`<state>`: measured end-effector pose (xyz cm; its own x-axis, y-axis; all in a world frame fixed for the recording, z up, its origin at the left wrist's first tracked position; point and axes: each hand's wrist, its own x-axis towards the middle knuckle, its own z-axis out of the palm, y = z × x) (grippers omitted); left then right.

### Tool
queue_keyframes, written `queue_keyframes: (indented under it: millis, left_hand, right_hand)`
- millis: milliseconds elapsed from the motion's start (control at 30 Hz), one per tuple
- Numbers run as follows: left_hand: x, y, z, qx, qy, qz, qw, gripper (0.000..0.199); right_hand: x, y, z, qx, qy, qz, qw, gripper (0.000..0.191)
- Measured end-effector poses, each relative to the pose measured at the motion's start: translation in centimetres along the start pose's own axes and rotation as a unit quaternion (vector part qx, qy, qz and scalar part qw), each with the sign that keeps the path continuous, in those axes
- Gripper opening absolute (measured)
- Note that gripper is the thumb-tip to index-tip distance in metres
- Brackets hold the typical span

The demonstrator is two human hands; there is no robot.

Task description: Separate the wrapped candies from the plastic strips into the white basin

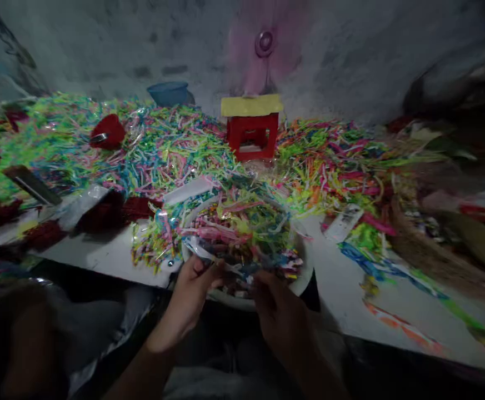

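Observation:
A round pale basin (pixel 304 278) at the table's front edge holds colourful wrapped strips and small pieces. Over its near left rim, my left hand (pixel 196 283) is closed on a whitish strip (pixel 203 251), which runs from the fingers up to the left and across toward the other hand. My right hand (pixel 269 294) is at the basin's near right side, its fingers pinched at a small whitish end; the dim light hides exactly what they grip. Both hands are a short way apart, above the contents.
Heaps of coloured strips (pixel 163 133) cover the table's back. A red stool with a yellow top (pixel 251 105), a blue bowl (pixel 168 93), a red scoop (pixel 108 132) and dark red bundles (pixel 140 208) stand around. Behind is a pink fan (pixel 264 43). Another person's arm (pixel 29 339) is at lower left.

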<state>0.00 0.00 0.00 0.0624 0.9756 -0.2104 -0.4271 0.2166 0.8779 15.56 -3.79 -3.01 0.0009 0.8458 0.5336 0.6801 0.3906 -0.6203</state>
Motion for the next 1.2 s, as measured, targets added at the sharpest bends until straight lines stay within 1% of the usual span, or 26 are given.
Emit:
queue_keyframes:
  millis: [133, 300, 367, 433, 500, 567, 633, 700, 733, 800, 833, 900, 967, 1033, 1067, 1100, 1167, 1200]
  left_hand:
    - [0.2, 0.3, -0.3, 0.005, 0.008, -0.002, 1.0, 0.033]
    - [0.2, 0.4, -0.5, 0.004, -0.024, -0.004, 1.0, 0.034]
    - [0.2, 0.3, -0.7, 0.01, -0.033, -0.005, 0.999, 0.036]
    - [0.2, 0.2, -0.8, 0.019, -0.043, -0.002, 0.999, 0.038]
    - [0.1, 0.3, -0.8, 0.037, -0.059, 0.009, 0.998, 0.039]
    - [-0.3, 0.4, -0.7, 0.056, -0.08, 0.02, 0.995, 0.036]
    - [-0.7, 0.4, -0.7, 0.07, -0.103, 0.031, 0.992, 0.032]
    - [-1.2, 0.2, -0.9, 0.074, -0.117, 0.035, 0.99, 0.031]
    - [-1.3, 0.1, -1.3, 0.08, -0.115, 0.04, 0.989, 0.032]
    - [-1.0, -0.1, -2.5, 0.106, -0.076, 0.055, 0.99, 0.036]
    - [-0.6, 0.0, -3.3, 0.119, -0.042, 0.065, 0.99, 0.038]
    - [1.0, 0.6, -5.5, 0.132, 0.035, 0.097, 0.986, 0.046]
    - [3.7, 1.8, -8.1, 0.14, 0.102, 0.132, 0.976, 0.055]
    - [7.0, 3.5, -10.6, 0.199, 0.155, 0.159, 0.955, 0.058]
    - [8.6, 4.4, -11.7, 0.25, 0.167, 0.16, 0.94, 0.054]
    - [10.1, 5.1, -12.6, 0.308, 0.177, 0.165, 0.92, 0.05]
    - [12.4, 5.9, -13.5, 0.421, 0.174, 0.181, 0.872, 0.046]
    - [13.1, 6.0, -13.5, 0.46, 0.168, 0.191, 0.851, 0.046]
  right_hand:
    - [-0.1, -0.3, -0.4, 0.0, -0.006, -0.002, 1.0, 0.011]
    - [-0.1, -0.3, -0.2, 0.007, -0.011, 0.006, 1.0, 0.011]
    - [0.0, -0.1, -0.2, 0.022, -0.032, 0.029, 0.999, 0.012]
    - [0.0, 0.2, -0.1, 0.054, -0.073, 0.073, 0.993, 0.015]
    - [0.0, 0.6, 0.0, 0.121, -0.123, 0.126, 0.977, 0.021]
    - [-0.2, 0.8, 0.2, 0.203, -0.166, 0.173, 0.949, 0.025]
    - [-0.6, 0.7, 0.7, 0.268, -0.183, 0.2, 0.925, 0.027]
    - [-1.1, 0.3, 1.5, 0.292, -0.174, 0.213, 0.916, 0.03]
    - [-1.3, 0.1, 2.0, 0.284, -0.167, 0.213, 0.92, 0.031]
    - [-1.3, -0.2, 2.8, 0.226, -0.159, 0.182, 0.944, 0.031]
    - [-1.1, -0.2, 3.2, 0.182, -0.157, 0.144, 0.96, 0.03]
    - [-0.4, 0.2, 3.6, 0.096, -0.133, 0.049, 0.985, 0.026]
    - [0.6, 0.9, 3.7, 0.013, -0.105, -0.025, 0.994, 0.02]
    - [1.7, 1.5, 3.6, -0.078, -0.1, -0.053, 0.99, 0.015]
    - [2.3, 1.7, 3.6, -0.125, -0.108, -0.056, 0.985, 0.013]
    - [2.8, 1.7, 3.7, -0.167, -0.12, -0.056, 0.977, 0.012]
    - [3.8, 1.2, 4.0, -0.233, -0.141, -0.041, 0.961, 0.014]
    - [4.3, 0.9, 4.4, -0.256, -0.154, -0.031, 0.954, 0.015]
